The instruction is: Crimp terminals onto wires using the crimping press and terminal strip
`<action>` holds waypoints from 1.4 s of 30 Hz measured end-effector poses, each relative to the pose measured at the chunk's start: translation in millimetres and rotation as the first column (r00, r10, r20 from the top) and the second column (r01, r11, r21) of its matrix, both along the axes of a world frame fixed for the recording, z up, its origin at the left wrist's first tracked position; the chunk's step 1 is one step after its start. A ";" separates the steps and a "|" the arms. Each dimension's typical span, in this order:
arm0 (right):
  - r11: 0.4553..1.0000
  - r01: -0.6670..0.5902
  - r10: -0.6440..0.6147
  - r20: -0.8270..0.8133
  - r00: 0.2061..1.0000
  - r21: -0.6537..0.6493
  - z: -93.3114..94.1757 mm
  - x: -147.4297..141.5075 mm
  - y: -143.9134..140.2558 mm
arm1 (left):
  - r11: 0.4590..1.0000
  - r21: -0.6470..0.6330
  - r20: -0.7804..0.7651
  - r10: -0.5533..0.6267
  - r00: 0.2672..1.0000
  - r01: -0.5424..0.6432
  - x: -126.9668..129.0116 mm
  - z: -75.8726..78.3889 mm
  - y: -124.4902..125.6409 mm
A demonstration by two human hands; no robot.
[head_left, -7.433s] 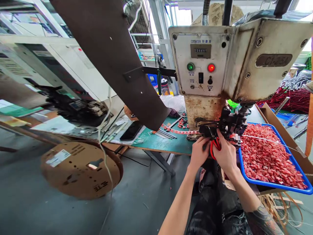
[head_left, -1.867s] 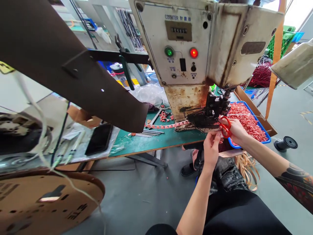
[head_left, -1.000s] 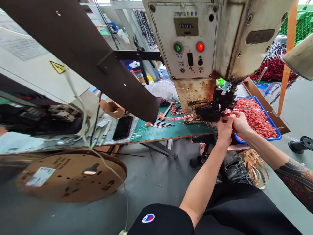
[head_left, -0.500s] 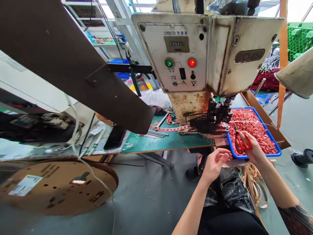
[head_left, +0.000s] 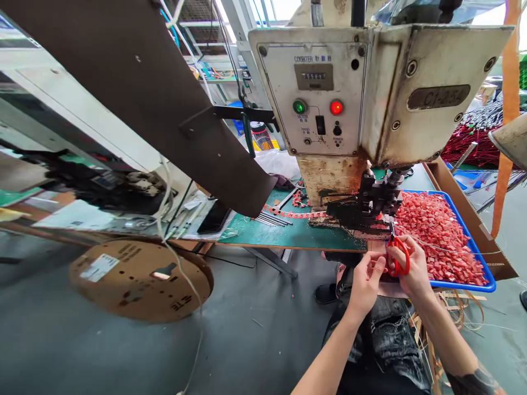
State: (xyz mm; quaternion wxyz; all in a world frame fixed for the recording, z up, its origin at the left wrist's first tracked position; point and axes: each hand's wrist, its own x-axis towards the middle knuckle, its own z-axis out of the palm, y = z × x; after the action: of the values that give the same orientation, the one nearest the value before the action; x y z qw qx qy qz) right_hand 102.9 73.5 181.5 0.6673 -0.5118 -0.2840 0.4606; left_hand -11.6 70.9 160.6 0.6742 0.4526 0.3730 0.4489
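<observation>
My right hand (head_left: 414, 269) is closed around the red handles of a pair of scissors (head_left: 398, 257), whose dark blades point up toward the press head. Just left of the handles is my left hand (head_left: 368, 277), its fingers bent and thumb drawn in; whatever they pinch is too small to make out. Above both hands sits the dark tooling (head_left: 370, 200) of a worn cream-coloured machine (head_left: 313, 99). A strip of red pieces (head_left: 296, 215) runs into the tooling from the left. Small red pieces (head_left: 440, 236) fill a blue tray (head_left: 492, 277) beside my right hand.
A brown curved chute (head_left: 164, 109) slants down from the upper left. On the green bench (head_left: 267, 236) lie several thin rods (head_left: 272, 219) and a black phone-like slab (head_left: 214, 216). A large cardboard reel (head_left: 140, 280) hangs below. A cardboard box (head_left: 473, 214) borders the tray.
The scissors have swung upright and moved left, their blades now near the tooling. My hands have come together, the left drawing its thumb and fingers in. The camera view has shifted left.
</observation>
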 end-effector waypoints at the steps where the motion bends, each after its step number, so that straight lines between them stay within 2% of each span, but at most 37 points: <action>1: 0.999 0.036 -0.035 -0.026 0.999 0.006 -2.9 -6.1 -2.6 | 1.000 0.004 0.004 0.031 1.000 -0.031 3.5 -1.2 0.3; 4: 0.991 0.136 -0.134 -0.088 0.987 0.014 -9.5 -22.0 -4.8 | 0.993 0.003 0.009 0.118 0.993 -0.118 9.7 -4.6 2.6; 6: 0.986 0.164 -0.162 -0.106 0.981 0.011 -10.7 -26.9 -2.1 | 0.992 -0.022 0.018 0.128 0.992 -0.127 11.8 -4.7 6.7; 10: 0.967 0.253 -0.249 -0.079 0.965 0.043 -1.8 -13.1 7.6 | 0.998 -0.005 0.015 0.060 0.998 -0.060 23.5 0.6 19.7; 13: 0.934 0.334 -0.330 -0.051 0.943 0.127 10.4 9.1 7.7 | 0.998 -0.022 0.060 -0.055 0.997 0.056 42.3 3.1 25.9; 15: 0.940 0.310 -0.307 -0.046 0.951 0.144 15.1 19.2 0.7 | 0.993 -0.046 0.094 -0.106 0.990 0.110 54.4 2.7 26.5; 18: 0.968 0.233 -0.230 -0.049 0.972 0.092 11.3 21.7 -17.7 | 0.994 -0.006 0.103 -0.110 0.989 0.111 61.5 3.3 25.0; 24: 0.997 0.075 -0.076 0.026 0.997 0.032 -16.9 24.0 -61.4 | 0.984 0.150 0.085 -0.107 0.991 0.094 37.9 19.5 17.1; 28: 0.999 0.024 -0.016 0.159 0.987 -0.048 -31.1 34.4 -84.2 | 0.987 0.103 0.100 -0.133 0.986 0.123 29.3 25.1 6.6; 35: 0.984 0.176 -0.167 0.253 0.953 -0.014 -39.2 39.4 -97.5 | 0.998 -0.002 -0.013 -0.070 0.997 0.070 32.3 22.9 2.1; 38: 0.971 0.238 -0.233 0.251 0.939 0.014 -42.8 37.0 -98.3 | 0.998 0.015 -0.076 -0.052 0.996 0.053 35.9 21.6 6.5; 42: 0.971 0.237 -0.234 0.161 0.959 -0.001 -50.2 37.9 -97.6 | 0.997 0.075 -0.163 -0.001 0.987 0.013 48.9 13.4 16.4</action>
State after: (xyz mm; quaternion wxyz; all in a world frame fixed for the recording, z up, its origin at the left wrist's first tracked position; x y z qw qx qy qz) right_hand 140.8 -24.0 131.3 0.6873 -0.5839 -0.2690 0.3381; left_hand 37.3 87.3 174.0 0.6254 0.5144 0.4079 0.4218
